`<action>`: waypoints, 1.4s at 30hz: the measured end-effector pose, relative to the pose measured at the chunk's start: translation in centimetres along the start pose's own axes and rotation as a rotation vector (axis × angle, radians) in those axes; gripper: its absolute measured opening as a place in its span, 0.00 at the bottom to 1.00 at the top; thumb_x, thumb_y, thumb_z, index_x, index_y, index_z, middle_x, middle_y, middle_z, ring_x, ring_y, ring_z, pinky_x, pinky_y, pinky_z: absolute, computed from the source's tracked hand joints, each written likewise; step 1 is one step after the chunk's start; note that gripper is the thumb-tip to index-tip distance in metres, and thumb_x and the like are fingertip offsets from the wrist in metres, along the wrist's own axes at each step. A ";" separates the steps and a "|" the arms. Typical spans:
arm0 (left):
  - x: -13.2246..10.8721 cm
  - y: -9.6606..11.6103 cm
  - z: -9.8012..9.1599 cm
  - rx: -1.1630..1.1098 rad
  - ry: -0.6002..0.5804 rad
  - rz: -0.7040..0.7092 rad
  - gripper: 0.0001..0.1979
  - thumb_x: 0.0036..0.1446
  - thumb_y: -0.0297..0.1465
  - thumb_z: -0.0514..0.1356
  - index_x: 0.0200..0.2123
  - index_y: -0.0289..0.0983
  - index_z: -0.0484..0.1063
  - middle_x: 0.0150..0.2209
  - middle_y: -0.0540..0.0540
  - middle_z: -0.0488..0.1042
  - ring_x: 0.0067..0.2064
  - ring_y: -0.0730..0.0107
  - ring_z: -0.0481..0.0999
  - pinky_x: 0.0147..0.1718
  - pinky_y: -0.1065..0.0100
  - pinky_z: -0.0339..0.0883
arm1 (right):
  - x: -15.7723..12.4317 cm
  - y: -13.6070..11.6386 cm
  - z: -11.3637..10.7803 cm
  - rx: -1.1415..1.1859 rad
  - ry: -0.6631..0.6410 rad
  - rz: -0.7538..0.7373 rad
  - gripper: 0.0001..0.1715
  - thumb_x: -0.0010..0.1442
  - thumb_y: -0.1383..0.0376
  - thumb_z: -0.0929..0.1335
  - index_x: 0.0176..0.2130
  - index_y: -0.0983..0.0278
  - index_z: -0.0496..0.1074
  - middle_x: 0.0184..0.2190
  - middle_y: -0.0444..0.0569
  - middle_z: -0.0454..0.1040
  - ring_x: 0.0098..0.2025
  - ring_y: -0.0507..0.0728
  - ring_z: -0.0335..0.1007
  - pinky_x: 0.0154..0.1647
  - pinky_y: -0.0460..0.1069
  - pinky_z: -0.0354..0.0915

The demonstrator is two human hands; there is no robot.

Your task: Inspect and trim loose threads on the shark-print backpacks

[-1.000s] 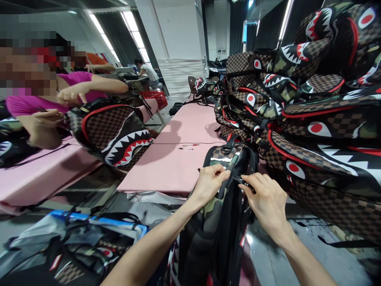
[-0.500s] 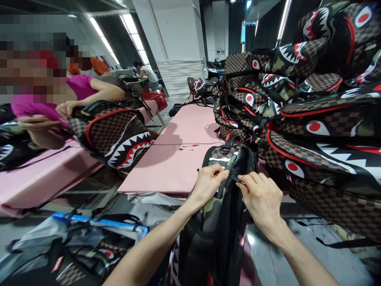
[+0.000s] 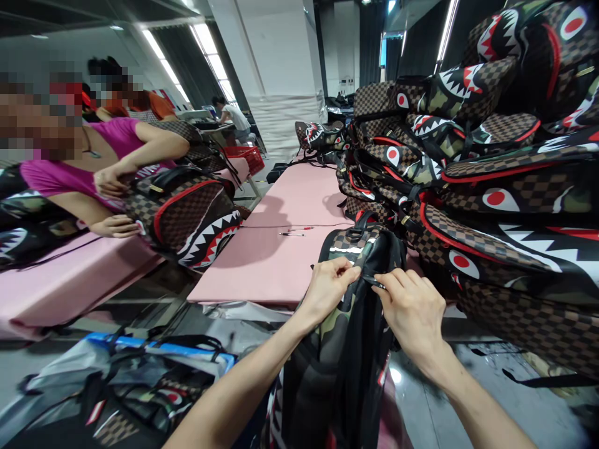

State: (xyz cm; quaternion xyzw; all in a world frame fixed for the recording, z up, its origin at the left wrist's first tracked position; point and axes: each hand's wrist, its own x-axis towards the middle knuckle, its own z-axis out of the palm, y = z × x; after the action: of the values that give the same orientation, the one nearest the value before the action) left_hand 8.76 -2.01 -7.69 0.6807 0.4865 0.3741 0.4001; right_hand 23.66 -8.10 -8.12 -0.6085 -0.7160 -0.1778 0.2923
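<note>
Backpack [image 3: 346, 349] at worktop's [image 3: 281, 262] near edge, long axis 6–12 o'clock, top at 12; I log bare room at 10. The left hand [image 3: 327, 290] and right hand [image 3: 414, 312] pinch its top.

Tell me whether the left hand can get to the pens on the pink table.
Probably yes. The pens lie on bare pink table just beyond the left hand, with nothing between them. That hand's fingers are pinched on the backpack, though, so it would need to let go first.
</note>
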 end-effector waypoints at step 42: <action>1.1 -5.4 -5.0 -0.074 0.099 -0.128 0.16 0.50 0.40 0.54 0.19 0.36 0.58 0.18 0.56 0.52 0.21 0.78 0.51 0.20 0.74 0.44 | 10.4 8.4 7.8 1.052 0.096 0.631 0.27 0.54 0.51 0.65 0.46 0.67 0.70 0.15 0.37 0.59 0.15 0.47 0.49 0.16 0.44 0.48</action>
State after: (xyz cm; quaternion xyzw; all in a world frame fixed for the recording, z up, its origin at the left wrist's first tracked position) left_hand 2.59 1.05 -10.50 0.6135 0.5341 0.3986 0.4237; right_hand 29.33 6.25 -8.30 -0.5565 -0.4791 0.2673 0.6240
